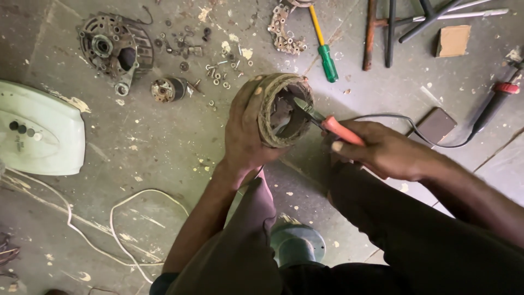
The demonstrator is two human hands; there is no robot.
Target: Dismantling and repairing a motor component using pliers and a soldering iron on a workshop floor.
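Taking the coil ring (284, 111) held up at the middle of the view as the landmark, the far left of the concrete floor (164, 147) holds a pale green plastic cover (41, 131), with a white cable (117, 218) looping on the floor below it. Up and to the left of the ring lies a round metal housing (114, 49), and between that and the ring sit a small metal cylinder (168, 89) and a scatter of nuts and washers (215, 74). The left hand (245, 131) grips the ring from its left side, fingers (245, 90) wrapped closed over its outer wall, so the ring is lifted off the floor with its open face turned to the right. Just right of the ring, the right hand (382, 150) is closed around the orange handles of a pair of pliers (325, 121), whose metal tips reach inside the ring's opening. Above the ring lies a green-handled screwdriver (323, 46). Further right, a black cord (431, 139) runs past a small dark block (435, 125), and a red-and-black tool (494, 104) lies near the right edge.
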